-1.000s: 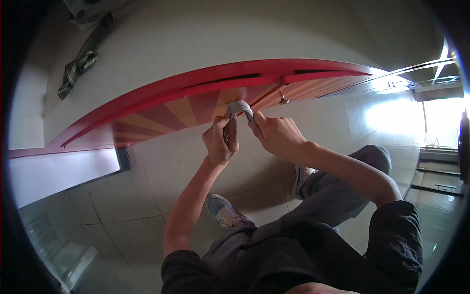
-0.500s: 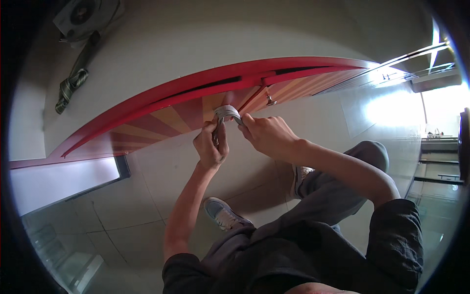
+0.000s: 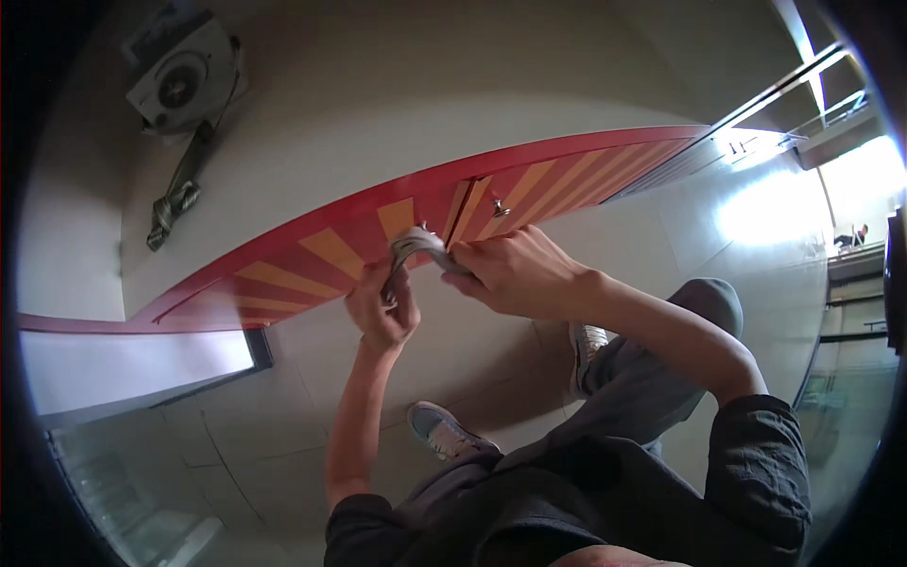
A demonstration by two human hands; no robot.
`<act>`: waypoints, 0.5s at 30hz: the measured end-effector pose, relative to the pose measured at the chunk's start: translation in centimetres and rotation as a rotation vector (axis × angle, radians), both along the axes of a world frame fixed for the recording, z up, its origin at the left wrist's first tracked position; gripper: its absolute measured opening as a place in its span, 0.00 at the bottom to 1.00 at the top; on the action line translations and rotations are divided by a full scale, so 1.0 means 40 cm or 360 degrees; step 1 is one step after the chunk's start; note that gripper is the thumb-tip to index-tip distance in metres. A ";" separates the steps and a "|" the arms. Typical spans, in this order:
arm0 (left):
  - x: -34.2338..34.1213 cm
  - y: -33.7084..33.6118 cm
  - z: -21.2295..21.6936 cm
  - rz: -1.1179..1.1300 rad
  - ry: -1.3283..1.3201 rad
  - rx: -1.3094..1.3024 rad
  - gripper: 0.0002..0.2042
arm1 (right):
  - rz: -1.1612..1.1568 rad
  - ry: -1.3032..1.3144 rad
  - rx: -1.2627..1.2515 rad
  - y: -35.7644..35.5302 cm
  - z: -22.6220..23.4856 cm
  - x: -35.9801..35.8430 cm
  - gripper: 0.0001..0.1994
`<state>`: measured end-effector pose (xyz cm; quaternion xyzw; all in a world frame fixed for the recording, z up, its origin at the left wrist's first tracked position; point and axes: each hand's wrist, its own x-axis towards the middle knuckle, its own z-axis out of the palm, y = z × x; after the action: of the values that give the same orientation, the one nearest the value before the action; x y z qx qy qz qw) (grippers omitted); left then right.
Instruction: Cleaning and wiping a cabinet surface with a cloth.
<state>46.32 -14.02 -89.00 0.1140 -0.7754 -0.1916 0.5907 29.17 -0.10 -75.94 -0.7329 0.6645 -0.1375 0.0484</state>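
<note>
Between my hands a light grey, folded strip of cloth [image 3: 417, 242] arches upward in a loop. My left hand [image 3: 384, 310] pinches its left end, with the fingers pointing up. The right end is gripped by my right hand [image 3: 527, 272], knuckles upward. Just beyond the strip stands a red cabinet front [image 3: 436, 210] with orange rays and a slim vertical gap between two doors. A metal knob [image 3: 500, 209] sticks out on the right door. Another small shiny piece shows partly behind the cloth.
On the pale cabinet top [image 3: 378, 104] lies a knotted, dark green striped tie [image 3: 174, 213], near a white device [image 3: 181, 87] with a round dark centre. My shoes [image 3: 444, 433] stand on the tiled floor [image 3: 283, 454]. Bright light falls from the right.
Both hands, still holding the cloth strip, are slightly lower in view, the left also further left. My view has shifted, and the dark gaps under the cabinet's red edge no longer show.
</note>
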 end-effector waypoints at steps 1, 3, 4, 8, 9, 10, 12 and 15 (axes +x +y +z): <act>0.007 -0.007 0.044 0.0103 0.0018 -0.0134 0.16 | -0.0012 0.0009 -0.0012 0.004 0.029 -0.004 0.10; 0.005 -0.022 0.141 0.0198 0.0045 -0.0273 0.19 | -0.0009 -0.0009 -0.0238 0.011 0.099 -0.021 0.10; -0.004 -0.033 0.195 0.0240 0.0134 -0.0411 0.19 | 0.0002 -0.0023 -0.0350 0.012 0.129 -0.032 0.11; -0.025 -0.046 0.379 0.0381 -0.0002 -0.0452 0.18 | -0.0112 -0.0087 -0.0758 -0.001 0.199 -0.096 0.11; -0.053 -0.065 0.411 0.0358 -0.0046 -0.0450 0.17 | -0.0194 -0.0034 -0.0762 -0.012 0.214 -0.118 0.12; -0.087 -0.081 0.437 0.0319 -0.0084 -0.0449 0.16 | -0.0292 0.0026 -0.0767 -0.020 0.224 -0.145 0.14; -0.137 -0.091 0.475 0.0285 -0.0371 -0.0334 0.15 | -0.0321 0.0171 -0.0804 -0.043 0.231 -0.213 0.13; -0.195 -0.100 0.493 0.0104 -0.0773 -0.0251 0.12 | -0.0380 0.0571 -0.0894 -0.061 0.209 -0.283 0.14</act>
<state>38.51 -18.02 -69.27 0.1352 -0.9030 -0.0784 0.4002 17.87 -2.55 -67.58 -0.6473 0.6796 -0.1886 -0.2892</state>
